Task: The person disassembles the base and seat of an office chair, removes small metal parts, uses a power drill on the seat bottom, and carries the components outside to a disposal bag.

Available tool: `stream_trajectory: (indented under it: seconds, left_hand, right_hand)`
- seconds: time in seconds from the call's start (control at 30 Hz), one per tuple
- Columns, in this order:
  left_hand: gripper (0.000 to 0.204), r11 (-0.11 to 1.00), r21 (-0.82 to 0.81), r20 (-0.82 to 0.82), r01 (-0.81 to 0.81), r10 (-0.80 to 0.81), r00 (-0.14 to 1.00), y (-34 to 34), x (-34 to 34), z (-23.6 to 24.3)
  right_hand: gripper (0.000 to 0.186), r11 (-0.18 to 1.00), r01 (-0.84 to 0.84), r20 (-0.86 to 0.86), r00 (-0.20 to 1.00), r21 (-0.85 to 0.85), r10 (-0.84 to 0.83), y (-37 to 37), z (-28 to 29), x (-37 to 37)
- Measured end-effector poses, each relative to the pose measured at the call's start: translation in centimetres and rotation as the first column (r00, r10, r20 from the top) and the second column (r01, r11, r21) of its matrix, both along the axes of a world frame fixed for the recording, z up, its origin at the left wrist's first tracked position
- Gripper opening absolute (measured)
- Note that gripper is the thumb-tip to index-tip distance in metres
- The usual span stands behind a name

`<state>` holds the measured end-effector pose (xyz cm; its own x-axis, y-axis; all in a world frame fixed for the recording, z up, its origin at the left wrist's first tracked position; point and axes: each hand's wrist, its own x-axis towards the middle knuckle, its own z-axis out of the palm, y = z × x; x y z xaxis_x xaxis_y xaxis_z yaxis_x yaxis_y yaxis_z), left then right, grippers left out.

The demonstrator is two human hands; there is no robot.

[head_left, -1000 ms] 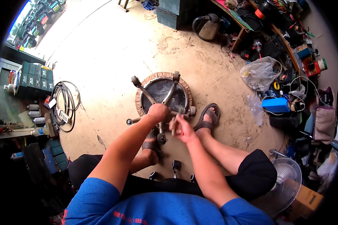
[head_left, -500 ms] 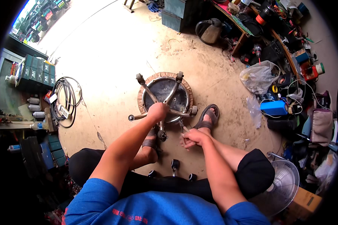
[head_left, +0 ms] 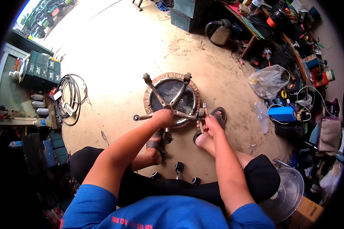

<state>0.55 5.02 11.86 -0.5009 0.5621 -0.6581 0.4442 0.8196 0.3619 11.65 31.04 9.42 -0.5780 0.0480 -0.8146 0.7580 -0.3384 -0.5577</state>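
An upturned round stool [head_left: 171, 88] lies on the floor between my feet, its metal star-shaped legs and casters pointing up. My left hand [head_left: 163, 117] is closed around one of the legs near the hub. By the right-hand caster [head_left: 201, 112], my right hand [head_left: 210, 124] grips what look like pliers [head_left: 205, 105]. Their tip rises just beside that caster; whether it touches cannot be made out. Other casters stand at the far left [head_left: 146, 78], far right [head_left: 187, 78], left [head_left: 137, 118] and near [head_left: 167, 137] leg ends.
Black casters [head_left: 179, 166] show just in front of my lap. A coiled cable [head_left: 69, 100] lies at left, near stacked battery-like boxes [head_left: 40, 69]. To the right are a plastic bag [head_left: 266, 79], a blue pack [head_left: 282, 113] and a fan [head_left: 288, 191]. A kettle [head_left: 219, 33] stands far right.
My right hand has moved right and away from me with the pliers, from near the stool's rim to the right-hand caster. My left hand keeps its hold near the hub.
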Motion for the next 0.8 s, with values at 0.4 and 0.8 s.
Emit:
stream_trajectory:
  seconds: [0.4, 0.8]
  left_hand:
    - [0.075, 0.982, -0.085, 0.068, 0.169, -0.163, 0.984, -8.5, -0.1, 8.7]
    - [0.032, 0.850, 0.020, 0.393, -0.526, 0.477, 0.786, -13.0, -4.6, 12.4]
  right_hand:
    - [0.030, 0.920, -0.086, -0.155, 0.988, -0.382, 0.028, -6.8, 6.0, 2.1]
    - [0.036, 0.957, -0.146, -0.280, 0.957, -0.249, 0.073, -16.3, 14.5, -1.1]
